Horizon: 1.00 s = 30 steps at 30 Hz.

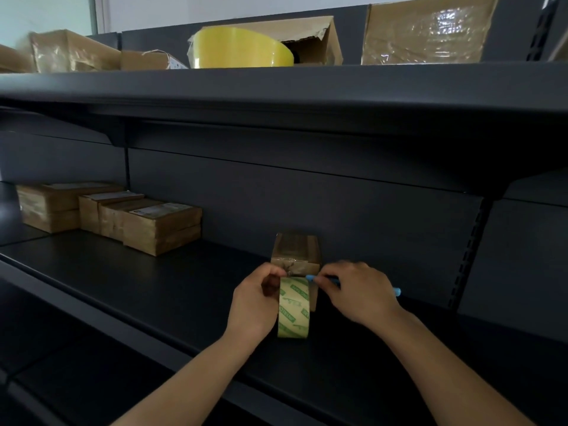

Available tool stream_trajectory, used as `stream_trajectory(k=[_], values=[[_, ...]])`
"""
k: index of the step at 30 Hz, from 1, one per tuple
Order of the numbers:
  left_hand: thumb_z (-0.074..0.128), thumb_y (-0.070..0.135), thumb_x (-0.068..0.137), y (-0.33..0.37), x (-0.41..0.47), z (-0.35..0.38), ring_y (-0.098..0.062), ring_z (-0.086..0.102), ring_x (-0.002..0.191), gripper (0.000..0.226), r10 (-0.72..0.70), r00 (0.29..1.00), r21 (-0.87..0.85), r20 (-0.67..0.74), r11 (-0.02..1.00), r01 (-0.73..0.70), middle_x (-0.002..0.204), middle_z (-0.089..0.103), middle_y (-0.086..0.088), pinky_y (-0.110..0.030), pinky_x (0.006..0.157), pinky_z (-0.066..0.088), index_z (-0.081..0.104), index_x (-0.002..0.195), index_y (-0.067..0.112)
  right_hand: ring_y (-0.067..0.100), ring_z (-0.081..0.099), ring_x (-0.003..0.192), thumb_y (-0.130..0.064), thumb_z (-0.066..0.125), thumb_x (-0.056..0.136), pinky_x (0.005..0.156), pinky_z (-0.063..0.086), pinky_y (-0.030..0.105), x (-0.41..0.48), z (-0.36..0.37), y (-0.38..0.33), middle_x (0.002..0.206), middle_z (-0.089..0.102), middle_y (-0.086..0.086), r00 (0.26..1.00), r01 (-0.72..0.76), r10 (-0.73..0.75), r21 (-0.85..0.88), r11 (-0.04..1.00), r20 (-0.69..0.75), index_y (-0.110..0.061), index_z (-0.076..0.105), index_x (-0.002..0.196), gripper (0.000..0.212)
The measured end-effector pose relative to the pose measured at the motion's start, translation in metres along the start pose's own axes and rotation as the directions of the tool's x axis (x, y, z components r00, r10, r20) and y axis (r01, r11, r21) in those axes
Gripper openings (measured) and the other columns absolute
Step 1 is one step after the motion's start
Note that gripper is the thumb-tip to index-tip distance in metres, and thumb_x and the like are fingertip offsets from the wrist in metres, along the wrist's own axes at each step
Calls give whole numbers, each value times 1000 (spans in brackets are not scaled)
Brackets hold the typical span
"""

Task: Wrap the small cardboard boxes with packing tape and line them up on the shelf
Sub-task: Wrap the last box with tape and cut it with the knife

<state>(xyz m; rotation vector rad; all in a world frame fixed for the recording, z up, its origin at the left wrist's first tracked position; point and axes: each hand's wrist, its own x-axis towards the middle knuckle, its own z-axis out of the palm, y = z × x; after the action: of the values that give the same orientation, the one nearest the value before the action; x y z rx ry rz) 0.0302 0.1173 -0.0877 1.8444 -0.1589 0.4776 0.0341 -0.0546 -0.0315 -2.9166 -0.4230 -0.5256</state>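
A small cardboard box [295,252] stands on the dark shelf [172,281], partly covered in clear tape. Just in front of it my left hand [256,299] grips a roll of packing tape [293,307] with green print, held upright against the box's front. My right hand [358,292] holds a blue cutter or pen [396,291], its tip at the tape where roll and box meet. Several taped boxes [129,216] sit in a row at the shelf's left.
On the upper shelf [276,84] lie a big yellow tape roll [242,49], an open carton [310,38] and other cartons [427,29]. A slotted upright [467,253] runs down the back panel at right.
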Motion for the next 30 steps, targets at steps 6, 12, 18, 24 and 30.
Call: stream_trajectory(k=[6, 12, 18, 24, 30], values=[[63, 2, 85, 1, 6, -1, -8, 65, 80, 20, 42, 998, 41, -40, 998, -41, 83, 67, 6, -23, 72, 55, 66, 82, 22, 14, 61, 90, -51, 36, 98, 64, 39, 27, -1, -1, -6, 104, 60, -8, 994, 69, -82, -161, 984, -74, -31, 63, 108, 35], [70, 0, 78, 2, 7, -1, -9, 63, 74, 22, 97, 995, 46, -16, 994, -96, 78, 67, 5, -18, 66, 52, 65, 76, 21, 18, 62, 92, -47, 37, 99, 68, 43, 29, -2, 2, 0, 107, 59, -6, 992, 120, -122, -250, 961, 9, -26, 65, 105, 36], [69, 2, 79, 2, 9, -2, -9, 63, 75, 21, 128, 992, 85, 13, 988, -129, 78, 66, 5, -19, 67, 52, 63, 77, 22, 12, 58, 82, -53, 46, 92, 67, 44, 28, -6, -18, 4, 92, 63, -10, 992, -13, 1, -97, 995, -122, -31, 65, 93, 29], [67, 2, 81, 1, 10, -1, -8, 63, 75, 24, 156, 988, 108, 20, 982, -157, 78, 66, 7, -22, 69, 53, 62, 76, 25, 11, 60, 85, -61, 62, 78, 73, 50, 31, 9, -17, -7, 92, 63, -10, 982, -127, 157, 247, 961, -108, -33, 57, 101, 36], [68, 1, 81, 2, 9, -4, -8, 63, 73, 20, 167, 985, 66, 34, 983, -169, 77, 66, 5, -21, 68, 53, 64, 77, 21, 13, 60, 91, -64, 68, 73, 69, 47, 28, 24, -2, -22, 100, 63, -8, 979, -158, 179, 186, 970, -101, -31, 62, 114, 53]])
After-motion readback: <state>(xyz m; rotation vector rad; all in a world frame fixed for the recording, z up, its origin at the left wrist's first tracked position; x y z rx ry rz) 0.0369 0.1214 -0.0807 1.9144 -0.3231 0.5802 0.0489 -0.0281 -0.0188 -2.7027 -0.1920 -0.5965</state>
